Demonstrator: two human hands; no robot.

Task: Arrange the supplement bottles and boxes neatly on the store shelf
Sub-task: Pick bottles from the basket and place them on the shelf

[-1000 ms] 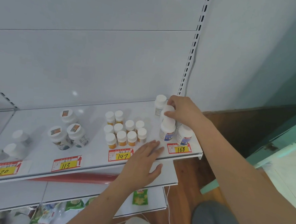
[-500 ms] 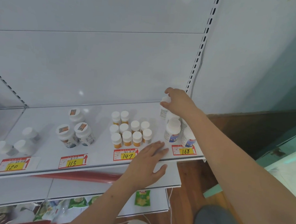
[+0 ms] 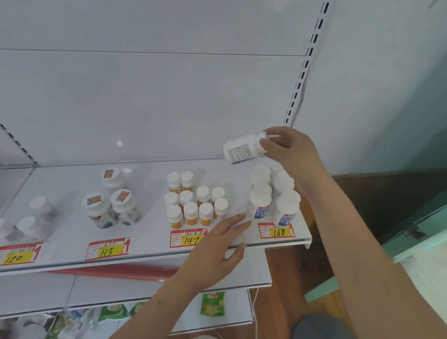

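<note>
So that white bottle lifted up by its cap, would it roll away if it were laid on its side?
Probably. The white bottle looks round and smooth, so lying down it could roll along the shelf. The right hand holds it tilted by the cap alone, which suggests it is fairly light. Its hard-looking plastic seems stiff.

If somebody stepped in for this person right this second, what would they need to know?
Right hand: grips a white bottle by its cap, tilted in the air above the shelf.
Left hand: open, resting flat on the shelf's front edge.
Done: bottles stand grouped behind tags 120, 113, 147 and 168.
Left: set the held bottle down, probably with the white bottles at 168, and straighten the rows.
</note>
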